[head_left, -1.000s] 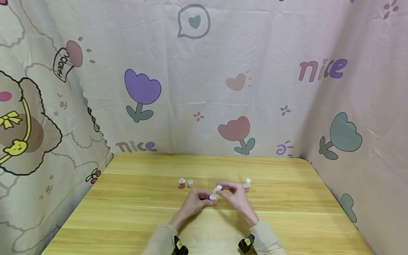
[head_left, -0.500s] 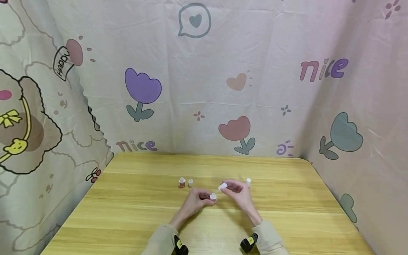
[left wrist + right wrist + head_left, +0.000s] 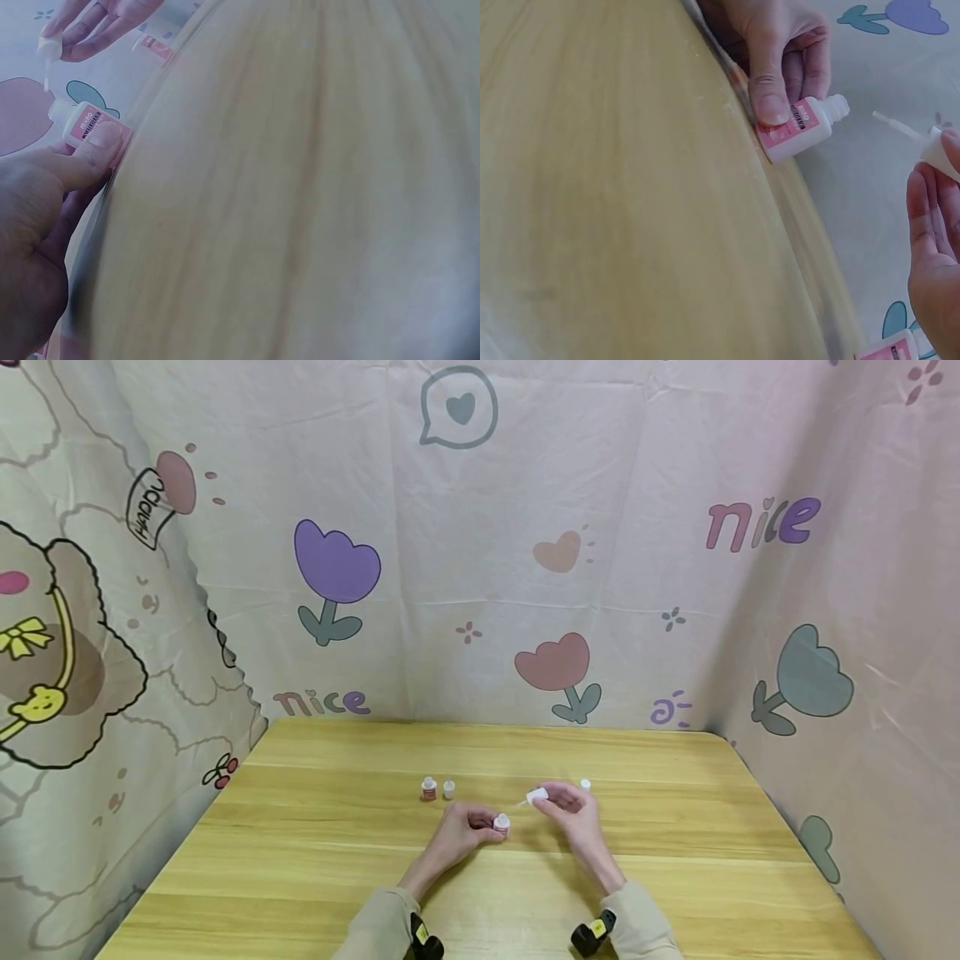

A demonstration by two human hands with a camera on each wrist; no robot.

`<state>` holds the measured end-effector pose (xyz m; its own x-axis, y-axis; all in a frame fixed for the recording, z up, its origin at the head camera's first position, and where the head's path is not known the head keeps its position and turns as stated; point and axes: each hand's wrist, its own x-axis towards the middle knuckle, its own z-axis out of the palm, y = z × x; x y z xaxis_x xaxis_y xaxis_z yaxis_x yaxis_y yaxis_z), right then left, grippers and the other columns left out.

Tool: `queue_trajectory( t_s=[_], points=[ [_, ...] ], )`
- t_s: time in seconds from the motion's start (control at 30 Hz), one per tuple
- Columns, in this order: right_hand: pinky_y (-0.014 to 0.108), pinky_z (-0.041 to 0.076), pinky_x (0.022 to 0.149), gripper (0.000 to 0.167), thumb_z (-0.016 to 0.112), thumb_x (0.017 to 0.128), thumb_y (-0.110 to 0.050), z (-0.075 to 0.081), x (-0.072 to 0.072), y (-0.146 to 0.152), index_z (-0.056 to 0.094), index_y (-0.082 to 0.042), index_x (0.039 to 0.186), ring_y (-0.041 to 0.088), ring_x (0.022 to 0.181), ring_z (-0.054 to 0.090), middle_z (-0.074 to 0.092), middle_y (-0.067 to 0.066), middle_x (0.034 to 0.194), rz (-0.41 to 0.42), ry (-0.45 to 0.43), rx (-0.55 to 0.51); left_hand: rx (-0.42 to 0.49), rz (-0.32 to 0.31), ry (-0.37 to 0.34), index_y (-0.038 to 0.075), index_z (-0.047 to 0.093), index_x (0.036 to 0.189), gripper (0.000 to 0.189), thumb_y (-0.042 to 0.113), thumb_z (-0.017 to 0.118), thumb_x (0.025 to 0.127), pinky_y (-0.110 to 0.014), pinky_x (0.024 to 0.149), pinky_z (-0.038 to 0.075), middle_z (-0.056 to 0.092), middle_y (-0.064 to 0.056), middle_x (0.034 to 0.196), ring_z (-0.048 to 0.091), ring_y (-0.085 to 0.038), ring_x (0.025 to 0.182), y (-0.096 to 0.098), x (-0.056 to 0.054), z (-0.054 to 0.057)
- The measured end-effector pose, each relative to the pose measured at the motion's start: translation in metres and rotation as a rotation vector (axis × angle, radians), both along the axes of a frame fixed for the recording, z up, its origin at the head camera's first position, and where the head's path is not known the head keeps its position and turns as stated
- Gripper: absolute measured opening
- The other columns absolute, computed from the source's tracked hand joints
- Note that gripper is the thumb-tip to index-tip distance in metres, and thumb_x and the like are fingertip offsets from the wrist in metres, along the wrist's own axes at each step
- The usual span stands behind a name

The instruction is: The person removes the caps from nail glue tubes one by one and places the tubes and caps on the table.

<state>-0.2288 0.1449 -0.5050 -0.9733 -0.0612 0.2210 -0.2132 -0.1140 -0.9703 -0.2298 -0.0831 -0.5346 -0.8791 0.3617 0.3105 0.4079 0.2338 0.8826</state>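
Note:
My left hand grips a small white bottle with a pink label, upright on the wooden table. Its threaded neck is bare in the right wrist view. To the right and a little farther back, my right hand pinches a white brush cap between thumb and fingers. A thin pale brush sticks out of the cap towards the bottle, apart from the neck. Behind the right hand, mostly hidden in the head view, stands another bottle with a white top; its pink label shows in the left wrist view.
Farther back on the left of the table, an uncapped bottle stands next to a small white cap. A printed cloth hangs behind the table and along its sides.
My right hand has drawn the brush cap away from the bottle's mouth, to the right and slightly back, so the brush now shows. The left hand and its bottle stay put.

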Motion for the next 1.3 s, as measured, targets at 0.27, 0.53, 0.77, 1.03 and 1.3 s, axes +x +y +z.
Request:
queue_trajectory(
  t_s=[0.27,0.53,0.77,1.03,1.3],
  points=[
    [0.022,0.059,0.08,0.037,0.072,0.087,0.003,-0.004,0.002,0.003,0.056,0.022,0.114,0.005,0.082,0.071,0.075,-0.01,0.089,0.0,-0.016,-0.051,0.02,0.007,-0.022,0.0,0.077,0.096,0.017,0.002,0.081,0.08,-0.028,0.074,0.062,0.078,-0.017,0.09,0.076,-0.03,0.08,0.001,0.002,0.002],
    [0.03,0.061,0.084,0.017,0.073,0.087,0.002,-0.006,0.003,0.006,0.066,0.004,0.103,0.012,0.084,0.075,0.077,-0.002,0.09,0.078,-0.073,-0.13,0.0,0.027,-0.029,0.003,0.078,0.096,0.017,0.006,0.082,0.08,-0.022,0.074,0.06,0.079,-0.014,0.09,0.076,-0.023,0.08,-0.001,0.003,0.003],
    [0.03,0.06,0.089,0.013,0.07,0.089,0.003,-0.007,0.002,0.011,0.069,-0.001,0.101,0.014,0.091,0.075,0.077,0.0,0.094,0.197,-0.135,-0.133,-0.02,0.051,-0.041,0.006,0.078,0.095,0.016,0.009,0.083,0.08,-0.02,0.073,0.059,0.079,-0.012,0.089,0.074,-0.016,0.079,-0.006,0.003,0.002],
    [0.025,0.059,0.085,0.038,0.066,0.096,-0.007,-0.006,0.0,0.011,0.059,0.018,0.123,0.01,0.086,0.07,0.072,-0.001,0.098,0.257,-0.21,0.083,-0.028,0.078,-0.04,0.004,0.078,0.097,0.018,0.006,0.082,0.08,-0.018,0.074,0.057,0.078,-0.014,0.092,0.074,-0.014,0.079,-0.01,0.004,0.002],
    [0.018,0.04,0.067,0.04,0.051,0.104,-0.013,-0.004,0.0,0.008,0.054,0.02,0.127,0.004,0.077,0.053,0.057,-0.006,0.084,0.397,-0.215,0.248,-0.024,0.107,-0.037,0.004,0.078,0.094,0.015,0.005,0.083,0.08,-0.017,0.072,0.057,0.078,-0.014,0.09,0.074,-0.015,0.079,-0.011,0.004,0.002]
  ],
)
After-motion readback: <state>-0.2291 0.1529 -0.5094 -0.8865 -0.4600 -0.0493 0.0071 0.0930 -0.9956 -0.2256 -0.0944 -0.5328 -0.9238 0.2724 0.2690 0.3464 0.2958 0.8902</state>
